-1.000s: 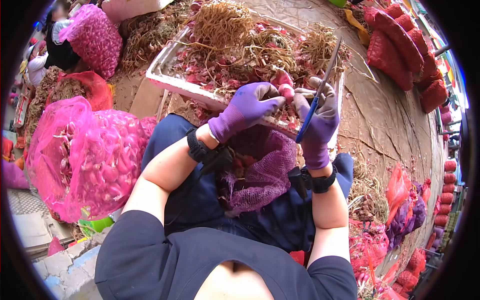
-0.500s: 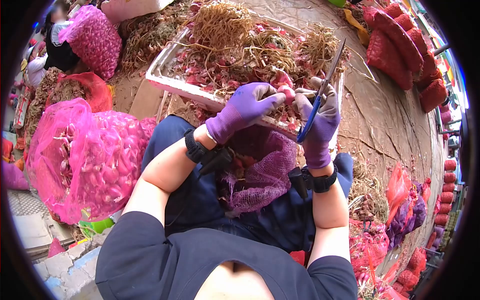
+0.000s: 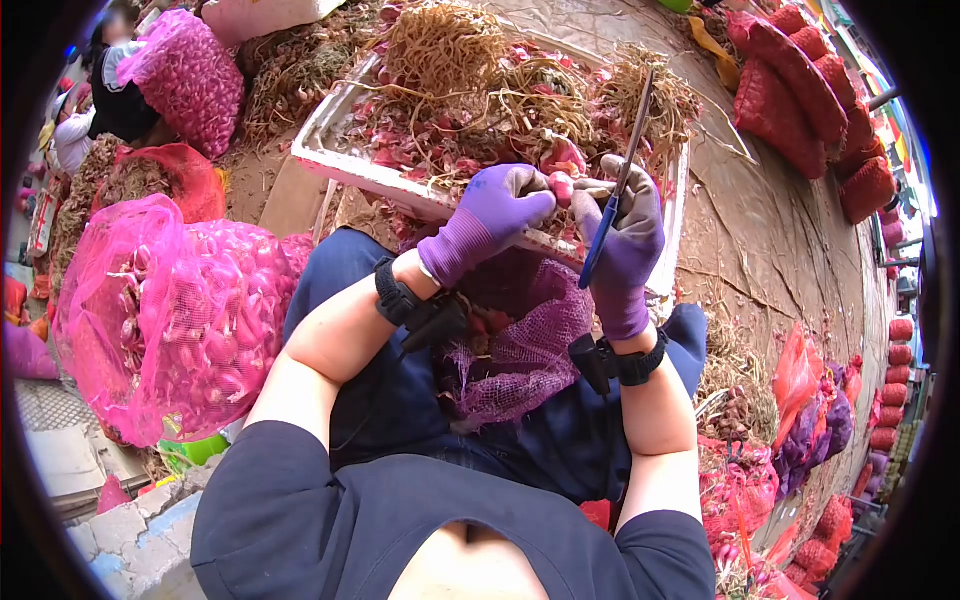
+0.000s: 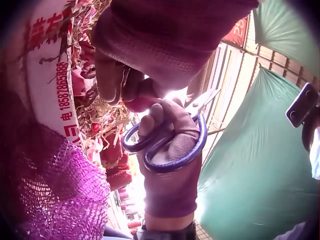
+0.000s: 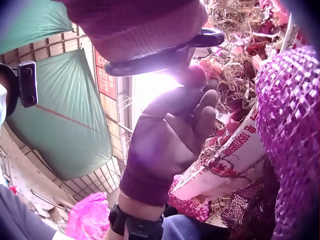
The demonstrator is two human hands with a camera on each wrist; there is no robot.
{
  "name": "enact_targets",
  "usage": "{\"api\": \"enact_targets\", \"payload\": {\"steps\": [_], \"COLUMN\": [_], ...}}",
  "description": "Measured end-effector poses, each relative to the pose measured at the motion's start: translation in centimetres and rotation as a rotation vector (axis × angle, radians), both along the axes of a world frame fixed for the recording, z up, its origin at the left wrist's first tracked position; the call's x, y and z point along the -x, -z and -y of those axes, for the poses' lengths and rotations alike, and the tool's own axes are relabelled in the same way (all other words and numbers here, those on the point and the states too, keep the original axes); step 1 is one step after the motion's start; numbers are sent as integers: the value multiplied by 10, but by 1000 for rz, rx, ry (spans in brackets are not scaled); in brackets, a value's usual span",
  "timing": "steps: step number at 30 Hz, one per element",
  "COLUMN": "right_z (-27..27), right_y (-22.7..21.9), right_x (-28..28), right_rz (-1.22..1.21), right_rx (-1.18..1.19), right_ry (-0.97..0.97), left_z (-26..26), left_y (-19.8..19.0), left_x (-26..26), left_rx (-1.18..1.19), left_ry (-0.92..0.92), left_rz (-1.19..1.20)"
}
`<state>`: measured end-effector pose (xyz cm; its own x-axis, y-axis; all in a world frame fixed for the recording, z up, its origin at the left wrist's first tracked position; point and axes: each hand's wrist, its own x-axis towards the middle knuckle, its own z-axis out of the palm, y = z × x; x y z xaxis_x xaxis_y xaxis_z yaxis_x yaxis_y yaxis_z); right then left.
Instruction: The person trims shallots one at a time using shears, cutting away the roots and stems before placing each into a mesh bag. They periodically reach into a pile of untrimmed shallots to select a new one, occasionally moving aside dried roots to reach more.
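In a purple glove, my left hand (image 3: 495,215) pinches a small pink shallot (image 3: 562,188) between fingers and thumb, over the near side of a white foam box (image 3: 375,182). My right hand (image 3: 630,240), gloved alike, holds blue-handled scissors (image 3: 601,240), with a finger and thumb at the shallot's right side. The blades point up and away from me. Both handle loops of the scissors (image 4: 201,135) show around the right hand in the left wrist view. Dry stems, roots and pink skins (image 3: 545,105) fill the box. Gloved fingers partly hide the shallot.
A purple mesh bag (image 3: 520,350) hangs open between my knees, below the box. Beside my left knee stands a full pink net bag (image 3: 215,310) of shallots. Red sacks (image 3: 800,100) are stacked at the far right. Dry stems (image 3: 735,375) lie on the ground beside my right knee.
Both hands have shifted slightly left with the shallot, the right one further. The scissors have moved left with the right hand, and their blades stand a little more upright.
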<state>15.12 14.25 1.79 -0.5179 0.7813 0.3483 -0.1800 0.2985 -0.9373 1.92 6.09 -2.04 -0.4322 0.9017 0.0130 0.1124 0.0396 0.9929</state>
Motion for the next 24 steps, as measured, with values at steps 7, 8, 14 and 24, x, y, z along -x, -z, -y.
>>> {"api": "enact_targets", "payload": {"steps": [7, 8, 14, 24], "right_z": [-6, -6, 2, -16], "right_y": [6, 6, 1, -20], "right_x": [-1, -1, 0, -13], "right_rz": [-4, -2, -23, -116], "right_rx": [-48, -58, 15, 304], "right_ry": [26, 23, -39, -65], "left_z": [2, 2, -2, -1], "left_y": [-10, -8, 5, -8], "left_x": [-2, -3, -1, 16], "left_rx": [70, 42, -14, -119], "left_ry": [45, 40, -40, -158], "left_rz": [236, 233, 43, 115]}}
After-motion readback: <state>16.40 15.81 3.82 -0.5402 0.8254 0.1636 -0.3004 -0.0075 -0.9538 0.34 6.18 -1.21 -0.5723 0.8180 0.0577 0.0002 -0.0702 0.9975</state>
